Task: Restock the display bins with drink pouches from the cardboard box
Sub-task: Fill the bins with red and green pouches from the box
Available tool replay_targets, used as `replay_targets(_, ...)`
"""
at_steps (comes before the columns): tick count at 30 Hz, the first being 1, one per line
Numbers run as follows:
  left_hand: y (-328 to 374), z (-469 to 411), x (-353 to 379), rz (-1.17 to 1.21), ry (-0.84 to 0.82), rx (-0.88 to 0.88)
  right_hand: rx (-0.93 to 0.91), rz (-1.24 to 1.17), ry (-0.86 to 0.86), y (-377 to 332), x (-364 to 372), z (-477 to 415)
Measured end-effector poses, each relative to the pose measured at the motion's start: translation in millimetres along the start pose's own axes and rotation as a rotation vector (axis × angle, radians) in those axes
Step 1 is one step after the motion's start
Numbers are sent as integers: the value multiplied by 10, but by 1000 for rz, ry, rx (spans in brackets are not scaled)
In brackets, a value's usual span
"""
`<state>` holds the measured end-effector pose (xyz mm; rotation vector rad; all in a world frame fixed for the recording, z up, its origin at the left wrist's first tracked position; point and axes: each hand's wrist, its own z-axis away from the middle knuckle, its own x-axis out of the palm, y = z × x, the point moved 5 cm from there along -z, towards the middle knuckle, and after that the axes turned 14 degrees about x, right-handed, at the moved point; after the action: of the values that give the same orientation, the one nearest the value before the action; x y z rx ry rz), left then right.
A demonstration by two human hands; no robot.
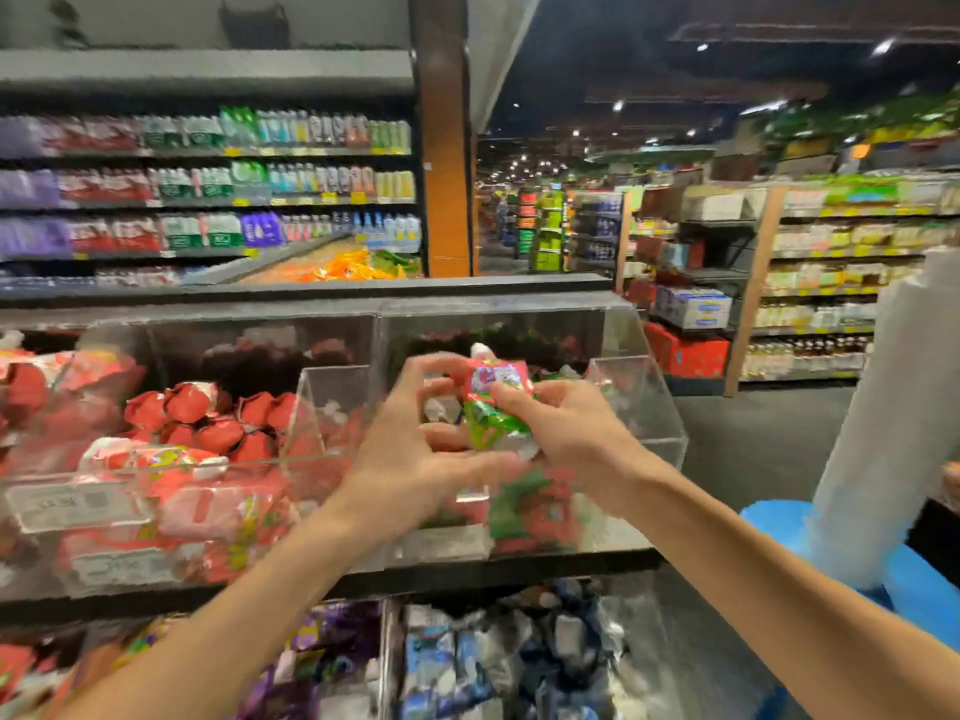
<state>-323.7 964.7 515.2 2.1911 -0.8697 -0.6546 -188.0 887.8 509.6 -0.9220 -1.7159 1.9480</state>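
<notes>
Both my hands hold a small bunch of red and green drink pouches (496,407) over the clear acrylic bin (644,402) at the right end of the upper display row. My left hand (415,459) curls round the bunch from the left and below. My right hand (566,433) pinches the pouches from the right, thumb on top. More red and green pouches (535,511) lie in the bin under my hands. The cardboard box is not in view.
The bin to the left (171,459) is full of red pouches. A lower row holds purple pouches (322,657) and blue pouches (467,662). A white plastic roll (893,433) and blue surface (914,579) stand at the right. Store shelves (208,189) fill the background.
</notes>
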Motion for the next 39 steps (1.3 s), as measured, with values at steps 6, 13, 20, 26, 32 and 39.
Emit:
replay_targets(6, -68, -511, 427, -456, 31, 121, -38, 388, -7, -226, -696, -461)
replay_targets(13, -180, -952, 726, -685, -2, 176, -351, 763, 263, -469, -1124, -645)
replay_targets(20, -324, -783, 667, -751, -13, 237, -520, 729, 174, -377, -998, -603)
replay_targets(26, -581, -1133, 704, -868, -25, 193, -439, 913, 139, -298, -913, -915)
replay_targets(32, -863, -1338, 955, -1063, -247, 46, -254, 1269, 18, -209, -858, -1049)
replay_targets(39, -945, -1377, 940, -1153, -431, -103, -342, 1387, -29, -165, -854, -1073)
